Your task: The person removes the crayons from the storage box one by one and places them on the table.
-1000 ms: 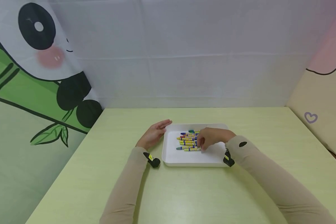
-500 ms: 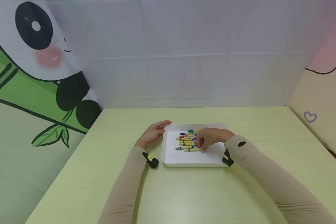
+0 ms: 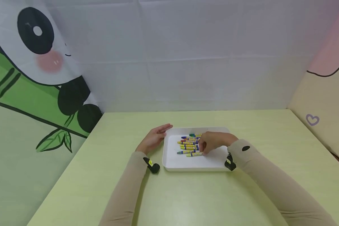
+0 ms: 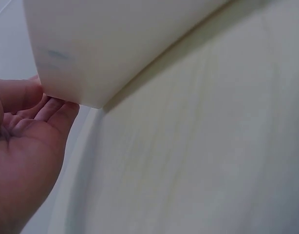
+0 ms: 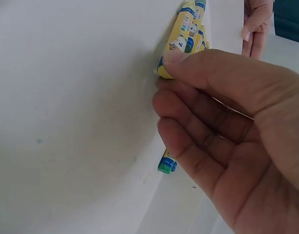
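Several crayons in yellow wrappers lie roughly side by side in a shallow white tray [image 3: 183, 164], their coloured tips pointing left. My right hand [image 3: 213, 141] is over their right ends. Its thumb and forefinger pinch the blunt end of the nearest crayon [image 3: 193, 154], a yellow one; the right wrist view shows the thumb [image 5: 181, 63] on that end and the other fingers bent below. At the tray's far left corner is my left hand [image 3: 153, 138], fingers extended. In the left wrist view its thumb [image 4: 23, 95] and fingertips touch the tray's edge [image 4: 66, 95].
A green-tipped crayon [image 3: 193, 135] lies farthest back, partly behind my right hand. The tray stands on a pale yellow-green table [image 3: 183, 197]. Behind the table hangs a whitish cloth [image 3: 186, 78], with a printed panda panel at the left.
The nearest crayon has tilted slightly, its left tip coming a little nearer. Both hands keep nearly the same places at the tray. The head view has shifted slightly.
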`<state>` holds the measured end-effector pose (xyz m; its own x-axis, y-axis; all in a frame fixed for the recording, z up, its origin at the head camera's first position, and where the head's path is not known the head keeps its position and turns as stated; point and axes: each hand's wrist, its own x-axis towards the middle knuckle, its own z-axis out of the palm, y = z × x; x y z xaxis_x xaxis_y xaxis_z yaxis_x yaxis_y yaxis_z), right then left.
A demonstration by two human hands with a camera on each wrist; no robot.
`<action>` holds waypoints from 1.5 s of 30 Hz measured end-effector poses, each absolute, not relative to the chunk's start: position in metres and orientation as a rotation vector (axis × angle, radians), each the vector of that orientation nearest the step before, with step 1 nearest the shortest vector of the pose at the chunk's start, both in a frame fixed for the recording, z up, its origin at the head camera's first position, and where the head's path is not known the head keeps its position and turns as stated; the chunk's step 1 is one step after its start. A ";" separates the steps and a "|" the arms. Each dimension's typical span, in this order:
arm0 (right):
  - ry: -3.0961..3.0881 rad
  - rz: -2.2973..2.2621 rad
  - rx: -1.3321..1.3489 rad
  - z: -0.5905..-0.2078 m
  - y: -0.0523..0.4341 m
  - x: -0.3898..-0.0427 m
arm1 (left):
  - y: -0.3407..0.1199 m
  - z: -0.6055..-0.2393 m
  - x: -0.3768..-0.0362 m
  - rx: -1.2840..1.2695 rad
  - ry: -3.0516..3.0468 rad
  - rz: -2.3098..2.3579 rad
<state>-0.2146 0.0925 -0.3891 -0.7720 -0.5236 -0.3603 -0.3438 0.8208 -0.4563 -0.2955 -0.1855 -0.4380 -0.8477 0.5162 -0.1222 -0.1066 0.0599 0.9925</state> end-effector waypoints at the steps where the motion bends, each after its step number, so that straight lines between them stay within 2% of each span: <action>1: 2.523 -0.508 -0.644 -0.390 0.093 -0.215 | -0.186 -0.439 -0.296 0.408 1.893 1.844; 15: 2.516 -0.602 -0.768 -0.393 0.104 -0.231 | -0.192 -0.445 -0.305 0.375 1.936 1.851; 28: 2.541 -0.710 -0.728 -0.383 0.121 -0.229 | -0.190 -0.444 -0.304 0.364 1.936 1.863; 45: 2.609 -0.813 -0.674 -0.389 0.157 -0.238 | -0.181 -0.451 -0.311 0.356 2.004 1.849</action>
<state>-0.2376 0.1574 -0.3888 -0.8353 -0.5250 -0.1631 -0.3396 0.7260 -0.5980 -0.3107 -0.1813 -0.4506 -0.8919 0.4384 -0.1109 -0.0754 0.0975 0.9924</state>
